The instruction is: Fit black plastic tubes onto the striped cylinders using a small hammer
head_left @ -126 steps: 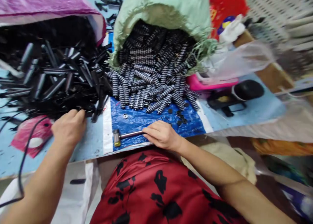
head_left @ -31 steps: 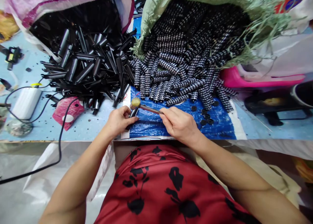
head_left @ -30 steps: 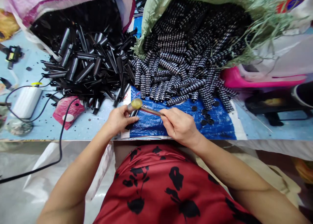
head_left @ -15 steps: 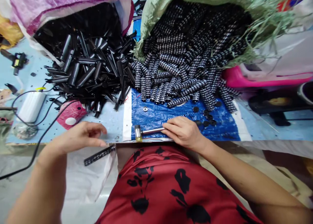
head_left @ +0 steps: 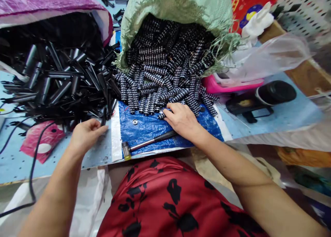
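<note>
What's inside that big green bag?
Lots of patterned black-and-white pieces show in the mouth of the green bag, and more spill out in front. The bag's top and the front pieces cover what lies deeper, so I can't see that.

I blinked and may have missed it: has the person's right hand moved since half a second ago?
Yes. Against the blue sheet, the right hand has gone from near the sheet's front edge forward to the patterned pieces.

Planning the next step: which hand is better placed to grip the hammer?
Likely the right hand: it's at the patterned pieces, close to the grip of the hammer. The left hand, by the plain pieces, is farther off.
</note>
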Demonstrator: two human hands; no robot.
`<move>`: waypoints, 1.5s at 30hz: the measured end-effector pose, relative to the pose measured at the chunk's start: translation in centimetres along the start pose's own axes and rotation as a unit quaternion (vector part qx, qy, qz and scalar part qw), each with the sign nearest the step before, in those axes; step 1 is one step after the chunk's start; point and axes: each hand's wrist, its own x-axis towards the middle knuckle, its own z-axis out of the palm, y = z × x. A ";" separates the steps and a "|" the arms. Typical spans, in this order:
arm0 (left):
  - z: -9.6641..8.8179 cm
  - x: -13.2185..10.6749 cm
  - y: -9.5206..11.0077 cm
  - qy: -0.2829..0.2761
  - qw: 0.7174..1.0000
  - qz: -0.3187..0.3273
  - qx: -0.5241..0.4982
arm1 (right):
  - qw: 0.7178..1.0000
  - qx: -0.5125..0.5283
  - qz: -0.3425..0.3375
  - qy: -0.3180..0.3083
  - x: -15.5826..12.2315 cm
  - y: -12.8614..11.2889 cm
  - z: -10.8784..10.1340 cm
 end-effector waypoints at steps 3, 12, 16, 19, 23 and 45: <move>-0.9 -2.0 -0.1 -0.050 0.996 -0.017 0.075 | 0.996 0.081 -0.046 0.016 -0.3 0.6 0.4; 0.4 -1.7 0.4 0.034 0.992 -0.003 0.124 | 0.554 0.801 0.202 -0.097 -0.6 -6.0 0.1; 1.4 -2.1 0.1 0.076 0.996 0.012 0.051 | 0.477 0.832 0.271 -0.080 1.3 -8.1 -0.2; 2.2 -3.9 0.9 0.129 0.976 -0.014 -0.176 | 0.480 0.832 0.269 -0.077 2.1 -8.7 -0.3; 4.2 -6.9 4.0 0.029 0.866 -0.013 -0.500 | 0.441 0.852 0.276 -0.053 2.0 -9.6 -0.6; 8.9 -8.9 9.8 -0.013 0.896 0.069 -0.439 | 0.886 0.391 -0.115 0.223 -1.3 -7.1 0.7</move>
